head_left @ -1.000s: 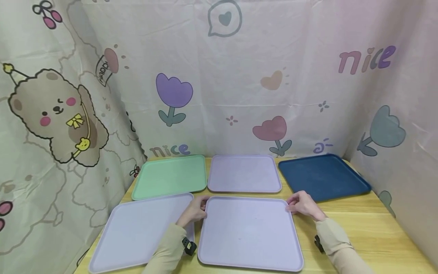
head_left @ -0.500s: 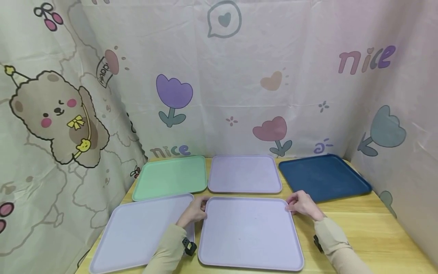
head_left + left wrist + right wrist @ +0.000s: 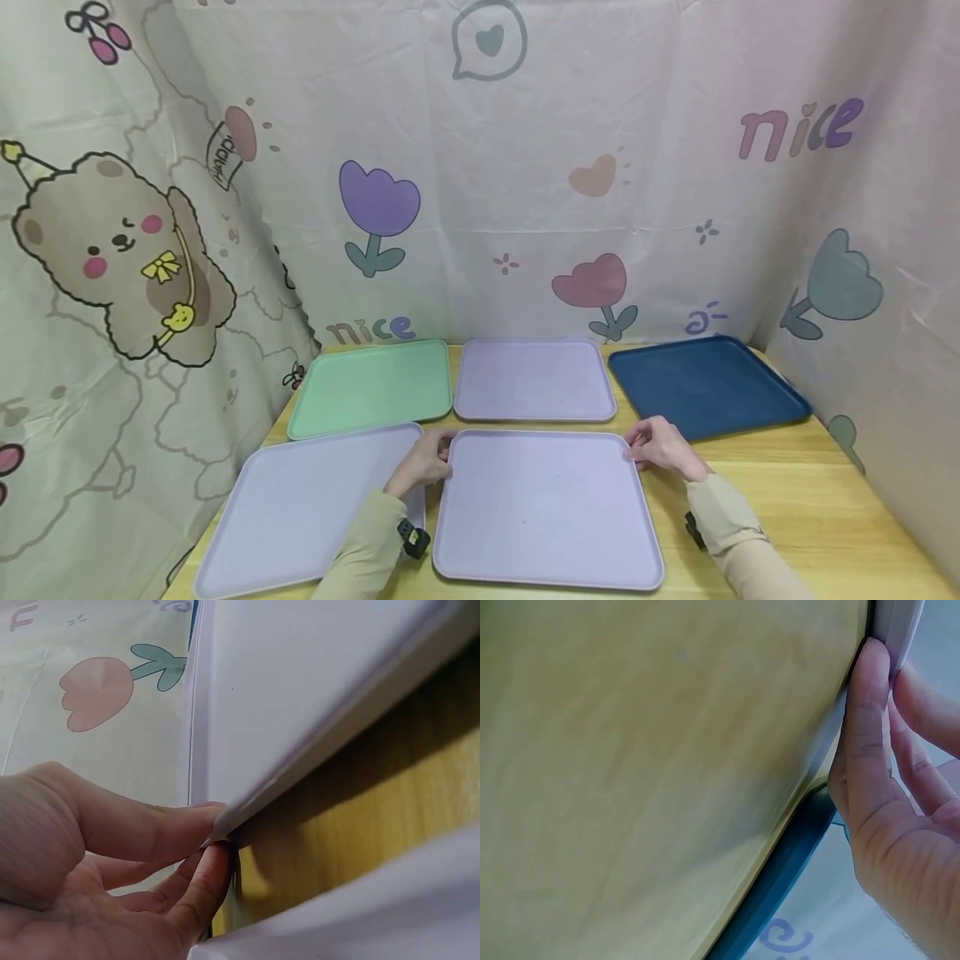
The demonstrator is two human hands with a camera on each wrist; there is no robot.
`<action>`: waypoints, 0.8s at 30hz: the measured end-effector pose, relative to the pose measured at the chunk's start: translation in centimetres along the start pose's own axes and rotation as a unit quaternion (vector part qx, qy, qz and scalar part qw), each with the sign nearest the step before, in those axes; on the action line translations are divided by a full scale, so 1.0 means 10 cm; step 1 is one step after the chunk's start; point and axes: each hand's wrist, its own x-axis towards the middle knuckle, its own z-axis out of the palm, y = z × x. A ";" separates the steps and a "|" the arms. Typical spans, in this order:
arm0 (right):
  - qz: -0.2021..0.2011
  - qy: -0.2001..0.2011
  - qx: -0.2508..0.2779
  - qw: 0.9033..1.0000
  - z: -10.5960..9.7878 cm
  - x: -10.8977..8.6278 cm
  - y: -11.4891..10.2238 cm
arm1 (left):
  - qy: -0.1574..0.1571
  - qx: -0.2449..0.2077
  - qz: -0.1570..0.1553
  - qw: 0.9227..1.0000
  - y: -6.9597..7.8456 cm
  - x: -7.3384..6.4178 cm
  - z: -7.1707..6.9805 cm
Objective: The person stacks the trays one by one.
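Observation:
A light purple serving tray [image 3: 549, 510] lies at the front middle of the table, held at its two far corners. My left hand [image 3: 423, 463] pinches the far left corner; in the left wrist view, the thumb [image 3: 150, 823] lies along the tray's edge [image 3: 300, 769] and the fingertips tuck in below it. At the far right corner my right hand [image 3: 666, 448] grips the rim. The right wrist view has its fingers [image 3: 868, 712] against the tray's corner [image 3: 895, 630]. Under my left forearm is a second pale purple tray [image 3: 315, 508], partly hidden by the sleeve.
Along the back of the wooden table [image 3: 802, 500] stand a green tray [image 3: 375, 387], another light purple tray [image 3: 535, 379] and a dark blue tray [image 3: 708, 387]. A printed curtain [image 3: 487, 183] hangs behind them and at both sides.

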 end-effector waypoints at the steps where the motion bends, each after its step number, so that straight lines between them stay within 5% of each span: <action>1: -0.002 -0.002 0.001 1.000 0.00 0.00 0.00 | -0.001 0.000 -0.001 1.000 0.00 0.00 0.00; 24: -0.002 0.001 -0.002 1.000 -0.03 0.01 0.02 | 0.006 0.017 -0.014 1.000 0.06 0.03 -0.02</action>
